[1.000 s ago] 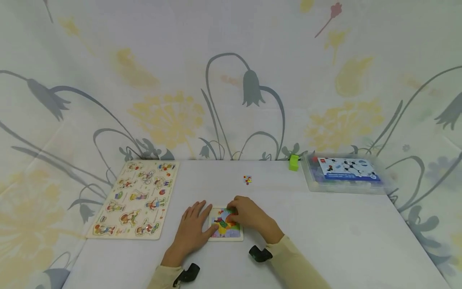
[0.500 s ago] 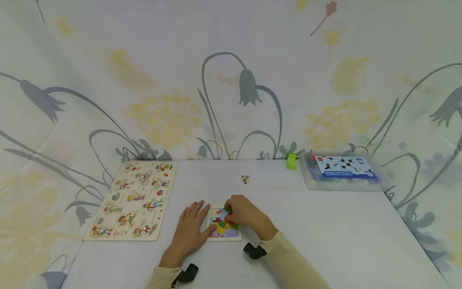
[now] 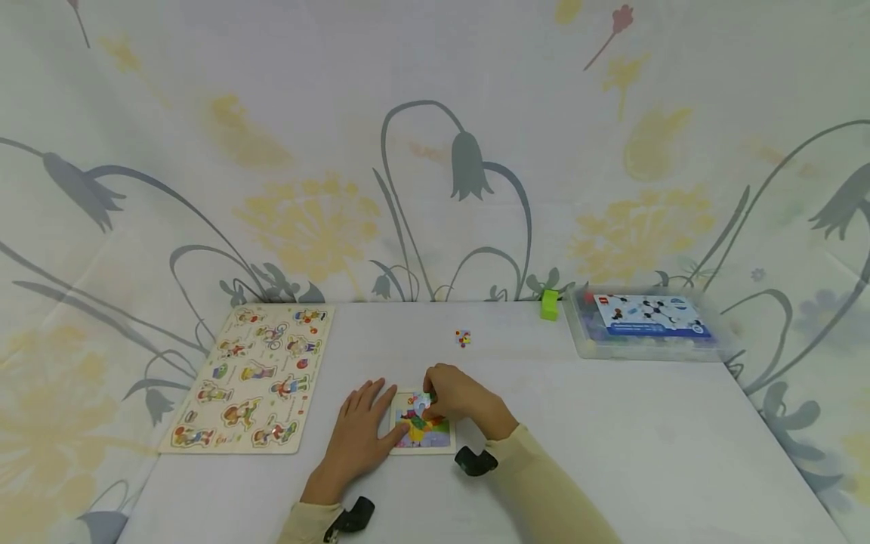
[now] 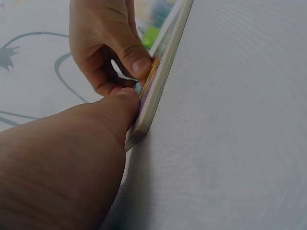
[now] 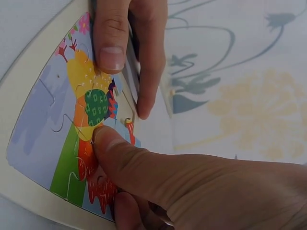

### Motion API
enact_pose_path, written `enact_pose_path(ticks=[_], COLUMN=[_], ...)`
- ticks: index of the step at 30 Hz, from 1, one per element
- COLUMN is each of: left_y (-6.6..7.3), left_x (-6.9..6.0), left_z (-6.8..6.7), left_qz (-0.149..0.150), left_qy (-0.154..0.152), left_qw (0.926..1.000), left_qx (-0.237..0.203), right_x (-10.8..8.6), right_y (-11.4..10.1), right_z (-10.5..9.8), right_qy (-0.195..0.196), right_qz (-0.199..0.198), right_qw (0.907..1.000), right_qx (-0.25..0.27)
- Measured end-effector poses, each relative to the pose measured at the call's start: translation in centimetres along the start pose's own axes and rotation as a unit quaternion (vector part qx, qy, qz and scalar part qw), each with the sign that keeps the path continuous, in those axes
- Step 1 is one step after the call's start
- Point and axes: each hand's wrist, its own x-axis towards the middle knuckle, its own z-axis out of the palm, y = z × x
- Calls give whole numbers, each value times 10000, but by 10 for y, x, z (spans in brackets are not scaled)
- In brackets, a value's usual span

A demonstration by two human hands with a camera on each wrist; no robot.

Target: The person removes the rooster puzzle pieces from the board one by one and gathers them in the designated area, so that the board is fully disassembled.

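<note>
A small wooden jigsaw puzzle (image 3: 435, 440) with a bright rooster-like picture lies flat on the white table. At its left edge rests my left hand (image 3: 360, 434), fingers straight and spread, the thumb (image 5: 111, 55) pressing on the picture. My right hand (image 3: 465, 400) is over the puzzle's upper right, its curled fingers pinching a light-blue puzzle piece (image 3: 422, 402). Beside the picture's top edge, a bare patch of the wooden tray (image 5: 125, 108) shows in the right wrist view. The right thumb (image 4: 140, 66) hides part of the piece.
A large peg puzzle board (image 3: 254, 374) with figures lies at the left. Behind the hands is a small colourful piece (image 3: 463, 338). A green block (image 3: 549, 305) and a clear plastic box (image 3: 646, 325) with a blue-and-white label stand at the back right.
My right hand has turned slightly and shifted a little up and left; a light-blue piece now shows at its fingertips. My left hand stays on the puzzle's edge. The head view shifted slightly.
</note>
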Motion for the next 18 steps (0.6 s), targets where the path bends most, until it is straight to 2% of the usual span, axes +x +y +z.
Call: enact_pose_path(ticks=[4, 8, 13, 18], left_y=[1, 3, 3, 3], left_x=[-1, -1, -1, -2], left_z=[0, 0, -1, -3], left_qz=[-16, -5, -20, -2], left_qy=[-7, -32, -40, -22], left_qw=[10000, 9999, 9999, 9999], left_qx=[-79, -154, -134, -151], right_x=[-3, -7, -10, -11], right_y=[1, 4, 10, 11], right_z=[1, 4, 9, 13], right_qy=[95, 288, 574, 727], right_qz=[10, -185, -564, -704], right_qw=[9997, 9986, 9961, 9943], right_qx=[239, 407, 373, 328])
